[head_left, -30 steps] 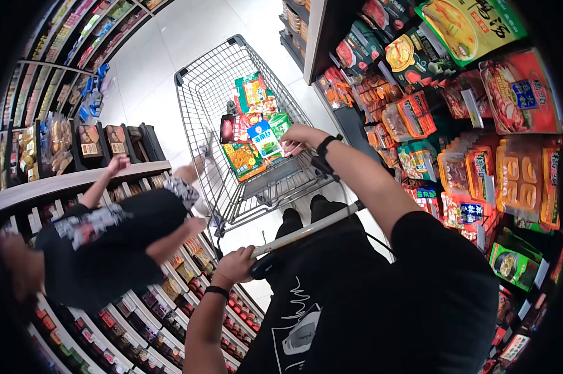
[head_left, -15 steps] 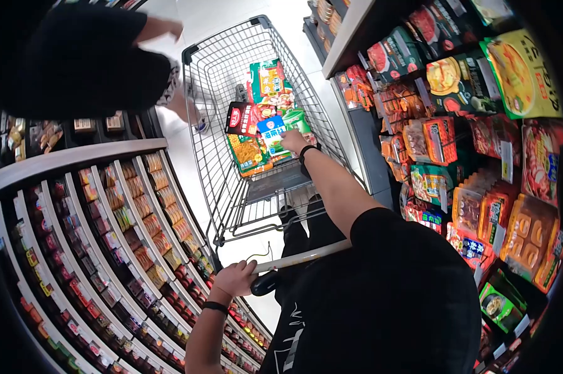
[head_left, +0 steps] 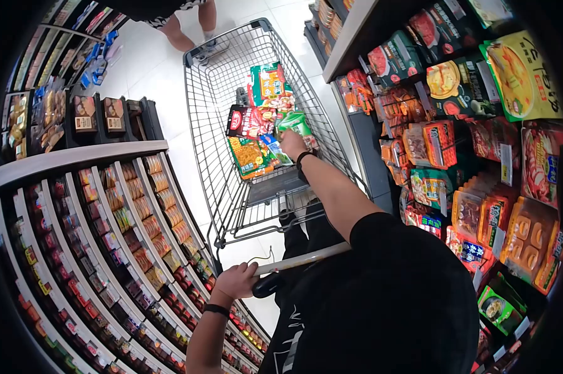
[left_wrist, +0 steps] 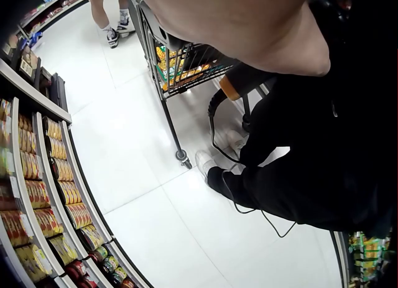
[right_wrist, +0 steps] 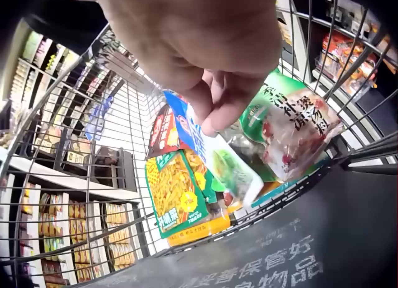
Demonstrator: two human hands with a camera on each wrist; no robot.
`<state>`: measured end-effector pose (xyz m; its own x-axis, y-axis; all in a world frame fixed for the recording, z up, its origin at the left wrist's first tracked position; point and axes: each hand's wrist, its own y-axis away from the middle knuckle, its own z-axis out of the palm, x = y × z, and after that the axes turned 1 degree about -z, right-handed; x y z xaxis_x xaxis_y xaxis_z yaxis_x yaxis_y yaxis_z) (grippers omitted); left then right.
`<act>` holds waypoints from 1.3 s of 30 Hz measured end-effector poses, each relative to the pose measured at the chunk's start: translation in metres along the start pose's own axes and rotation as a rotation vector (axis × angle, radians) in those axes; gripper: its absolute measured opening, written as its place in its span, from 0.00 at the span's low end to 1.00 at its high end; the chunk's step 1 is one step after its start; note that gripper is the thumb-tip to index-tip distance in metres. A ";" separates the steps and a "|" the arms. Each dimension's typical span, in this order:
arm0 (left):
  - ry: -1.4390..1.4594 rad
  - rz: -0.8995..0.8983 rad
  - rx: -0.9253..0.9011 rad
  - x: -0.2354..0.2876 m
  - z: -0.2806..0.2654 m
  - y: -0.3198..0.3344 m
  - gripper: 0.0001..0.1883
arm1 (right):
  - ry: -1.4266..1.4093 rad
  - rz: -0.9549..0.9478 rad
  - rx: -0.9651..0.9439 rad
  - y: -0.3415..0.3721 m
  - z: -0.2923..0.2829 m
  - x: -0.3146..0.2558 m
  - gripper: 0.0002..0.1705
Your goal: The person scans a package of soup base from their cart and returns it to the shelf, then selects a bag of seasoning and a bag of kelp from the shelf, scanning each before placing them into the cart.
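Note:
Inside the wire shopping cart (head_left: 275, 187), my right hand (head_left: 292, 144) pinches a blue-and-white packet (right_wrist: 214, 154) between thumb and fingers, tilted up on its edge. Right beside it lies a green-and-white soup ingredient bag (right_wrist: 292, 123). A dark red packet (head_left: 251, 121), a green-topped packet (head_left: 270, 84) and a green packet with yellow food on its front (right_wrist: 177, 191) lie around them in the cart. My left hand (head_left: 236, 280) grips the left end of the pale cart handle (head_left: 306, 257), next to a black fitting; its fingers are hidden in the left wrist view.
Shelves of small packets (head_left: 125, 218) run along the left. On the right, a rack holds hanging food bags (head_left: 468, 212) close to the cart. Past the cart's front end stands another person, whose legs (head_left: 182, 34) show. Pale floor tiles (left_wrist: 149, 219) lie below.
My right hand has tipped the blue-and-white packet from lying face up onto its edge. The other person has moved from the left to beyond the cart's front. My left hand stays on the handle.

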<state>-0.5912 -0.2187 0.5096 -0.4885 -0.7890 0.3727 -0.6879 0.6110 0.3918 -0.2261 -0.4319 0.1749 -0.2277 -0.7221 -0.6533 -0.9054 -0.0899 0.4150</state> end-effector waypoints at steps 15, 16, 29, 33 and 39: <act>-0.002 0.032 0.066 0.007 -0.010 -0.005 0.08 | -0.558 -0.133 -0.595 0.008 0.004 -0.011 0.22; -0.007 0.031 0.066 0.008 -0.009 -0.003 0.08 | -0.057 -0.285 -0.566 -0.002 -0.004 0.006 0.24; 0.037 0.020 0.078 0.000 -0.002 -0.003 0.09 | 1.136 -0.741 -0.600 -0.015 -0.013 0.069 0.26; 0.014 0.013 0.079 -0.001 -0.002 0.000 0.09 | 0.644 -0.204 -0.403 -0.049 0.051 0.125 0.34; 0.037 0.005 0.092 -0.001 -0.009 -0.004 0.09 | 0.822 -0.581 -0.436 -0.040 -0.006 0.078 0.18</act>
<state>-0.5830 -0.2203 0.5154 -0.4728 -0.7822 0.4058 -0.7330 0.6047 0.3115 -0.2054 -0.4892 0.1110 0.6476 -0.7135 -0.2673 -0.5558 -0.6823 0.4750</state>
